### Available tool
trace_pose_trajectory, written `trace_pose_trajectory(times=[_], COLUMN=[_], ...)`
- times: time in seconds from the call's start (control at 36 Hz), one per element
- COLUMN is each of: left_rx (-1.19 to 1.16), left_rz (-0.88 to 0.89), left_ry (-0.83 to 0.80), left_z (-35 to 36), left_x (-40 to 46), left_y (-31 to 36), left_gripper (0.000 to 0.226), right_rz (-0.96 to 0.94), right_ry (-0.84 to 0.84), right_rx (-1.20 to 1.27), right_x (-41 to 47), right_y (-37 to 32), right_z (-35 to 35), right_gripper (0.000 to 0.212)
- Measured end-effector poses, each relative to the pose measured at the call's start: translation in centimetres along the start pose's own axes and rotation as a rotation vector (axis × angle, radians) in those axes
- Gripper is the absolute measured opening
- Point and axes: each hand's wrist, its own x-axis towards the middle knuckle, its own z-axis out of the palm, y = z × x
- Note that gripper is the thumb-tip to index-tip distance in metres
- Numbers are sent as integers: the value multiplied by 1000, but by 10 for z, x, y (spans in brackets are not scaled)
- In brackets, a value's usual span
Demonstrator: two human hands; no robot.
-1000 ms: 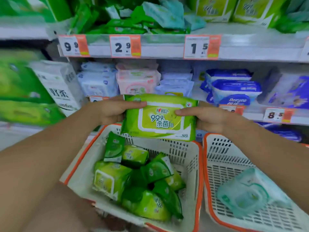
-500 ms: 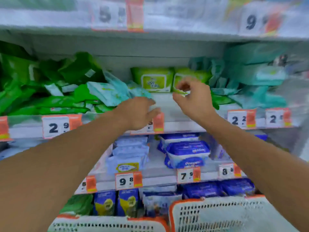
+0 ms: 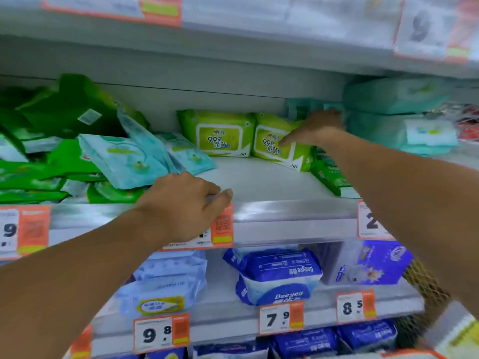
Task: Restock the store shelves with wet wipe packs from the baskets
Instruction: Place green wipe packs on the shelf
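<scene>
Two lime-green wet wipe packs stand side by side at the back of the middle shelf (image 3: pixel 272 182): the left pack (image 3: pixel 220 134) upright, the right pack (image 3: pixel 274 143) tilted. My right hand (image 3: pixel 316 128) grips the right pack's upper right corner, with the thumb across its face and the fingers over its top. My left hand (image 3: pixel 186 203) rests on the shelf's front edge with loosely curled fingers and holds nothing. No basket is in view.
Dark green and pale blue packs (image 3: pixel 124 159) lie heaped at the left of the shelf. Teal packs (image 3: pixel 394 115) are stacked at the right. Blue packs (image 3: pixel 280 275) fill the shelf below. Price tags (image 3: pixel 160 332) line the shelf edges.
The view rose from the baskets to the shelf. The lime-green pack I held in both hands now stands on the shelf. My left hand let go and dropped to the shelf edge.
</scene>
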Motion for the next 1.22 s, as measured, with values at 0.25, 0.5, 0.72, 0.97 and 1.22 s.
trace_pose_trajectory(times=[0.25, 0.5, 0.72, 0.97, 1.22], left_rx=[21, -23, -466, -1631, -1655], left_rz=[-16, -72, -318, -407, -561], left_ry=[-5, -42, -185, -482, -481], left_z=[-1, -9, -40, -120, -92], left_x=[-1, -4, -6, -49, -169], left_y=[3, 7, 15, 33, -7], left_gripper=[72, 56, 66, 53, 48], right_rz=[29, 190, 154, -237, -437], right_ry=[-256, -433, -498, -938, -1136], right_rx=[441, 1042, 1507, 1270, 1075], right_x=[-9, -44, -134, -226, -282], right_y=[-12, 4, 59, 62, 8], right_z=[4, -16, -77, -89, -36], right_gripper=[144, 66, 33, 62, 78])
